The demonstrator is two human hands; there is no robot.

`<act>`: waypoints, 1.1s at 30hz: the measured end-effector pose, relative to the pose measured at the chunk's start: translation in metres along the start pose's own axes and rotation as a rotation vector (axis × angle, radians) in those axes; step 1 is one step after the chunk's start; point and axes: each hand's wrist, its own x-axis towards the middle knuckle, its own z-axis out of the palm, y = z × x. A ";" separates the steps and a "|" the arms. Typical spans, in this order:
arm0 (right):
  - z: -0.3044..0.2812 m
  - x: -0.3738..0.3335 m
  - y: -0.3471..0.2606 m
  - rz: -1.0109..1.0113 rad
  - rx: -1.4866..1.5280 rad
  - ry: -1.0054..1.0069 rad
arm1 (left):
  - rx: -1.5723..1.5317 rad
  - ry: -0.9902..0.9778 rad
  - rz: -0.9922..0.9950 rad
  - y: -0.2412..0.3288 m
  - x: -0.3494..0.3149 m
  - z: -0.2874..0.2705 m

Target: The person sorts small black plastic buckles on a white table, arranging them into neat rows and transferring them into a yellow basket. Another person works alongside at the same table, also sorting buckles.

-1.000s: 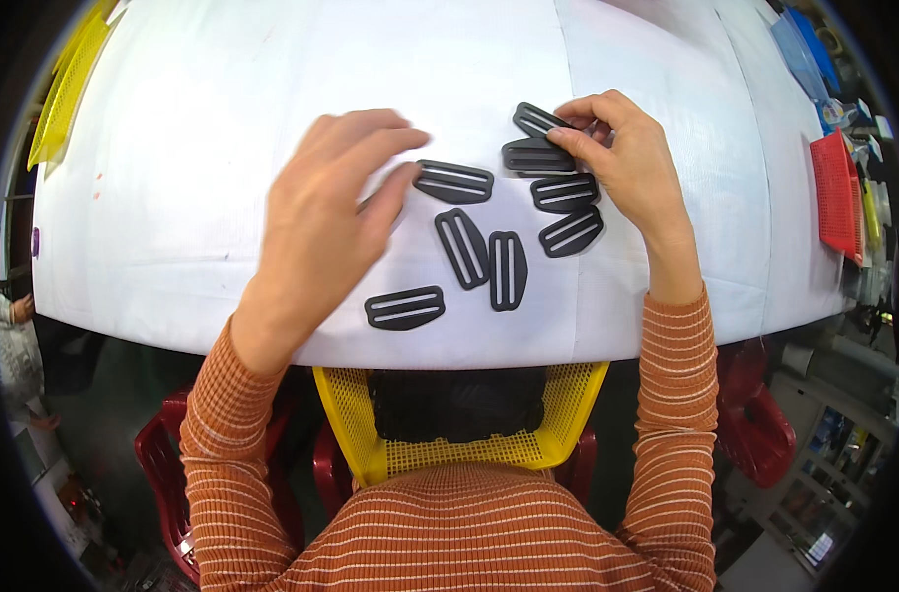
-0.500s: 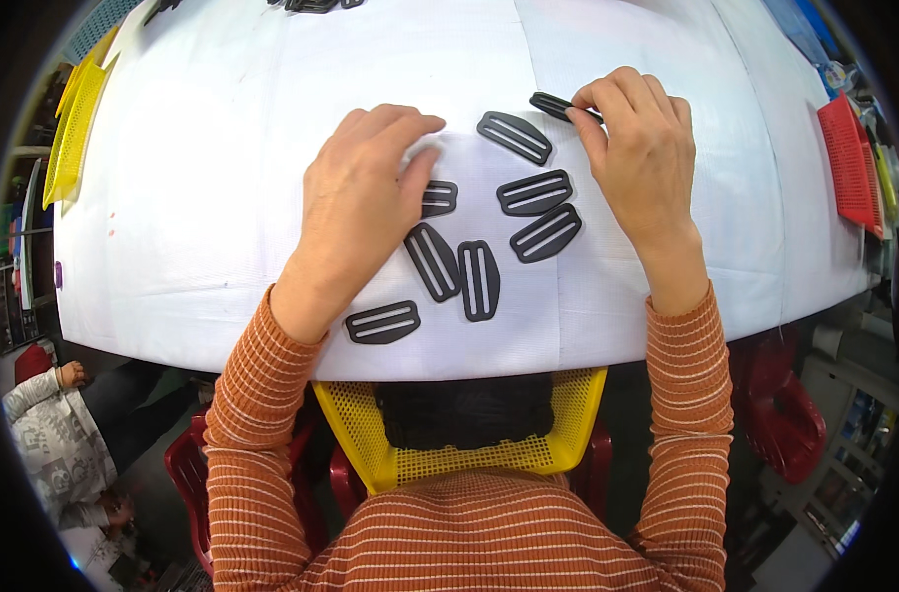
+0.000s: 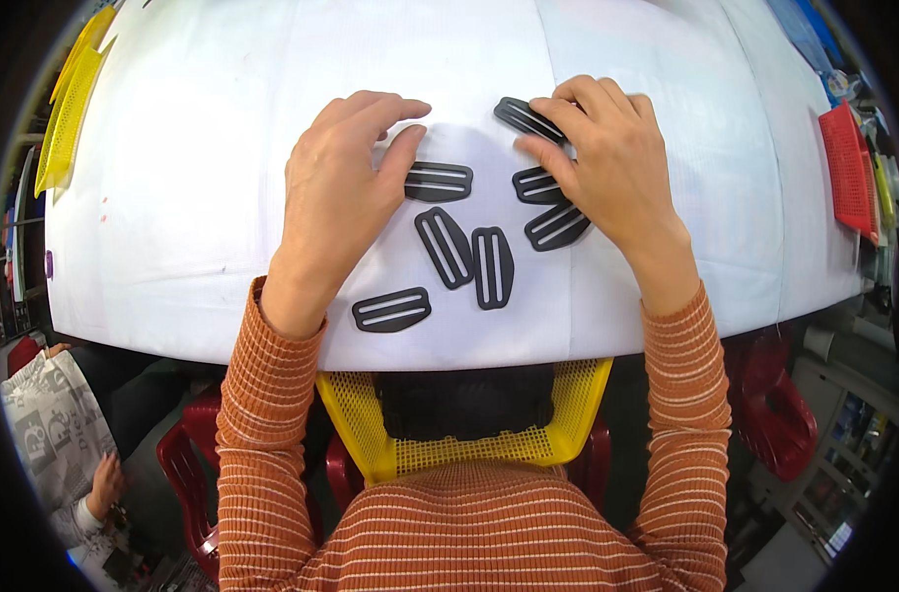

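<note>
Several black plastic strap slides, each with two long slots, lie on a white-covered table (image 3: 173, 197). My left hand (image 3: 341, 178) is open, thumb and index finger apart, its thumb next to one strap slide (image 3: 440, 184). My right hand (image 3: 607, 148) has its index finger at the end of the farthest strap slide (image 3: 517, 113), with the thumb apart just below. Partly under that hand are two more strap slides, one (image 3: 534, 187) above the other (image 3: 556, 229). Nearer me lie a slanted pair, left (image 3: 444, 249) and right (image 3: 493, 268), and a single one (image 3: 390, 310).
A yellow perforated basket (image 3: 371, 434) with black material inside sits between me and the table edge. A yellow basket (image 3: 67, 133) stands at the far left, a red one (image 3: 847, 168) at the right. Dark red chairs (image 3: 770, 414) flank me; another person's hand (image 3: 104, 483) shows lower left.
My right hand has moved left to the farthest strap slide. The slide it pinched before is no longer visible as a separate piece. The view has shifted slightly; my left hand stays open.
</note>
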 end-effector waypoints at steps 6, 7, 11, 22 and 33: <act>0.006 0.023 0.003 0.235 0.427 -0.136 | 0.005 -0.010 0.002 -0.004 0.000 0.000; 0.008 0.026 0.004 0.275 0.466 -0.196 | 0.003 -0.009 -0.003 -0.004 0.001 -0.001; 0.012 0.033 0.000 0.312 0.581 -0.300 | -0.011 -0.040 -0.019 -0.006 0.002 0.000; 0.014 0.023 0.009 0.275 0.736 -0.281 | -0.060 0.044 0.249 0.012 -0.002 0.021; -0.024 -0.022 0.013 0.127 0.425 -0.276 | -0.073 0.213 0.103 -0.009 0.009 -0.018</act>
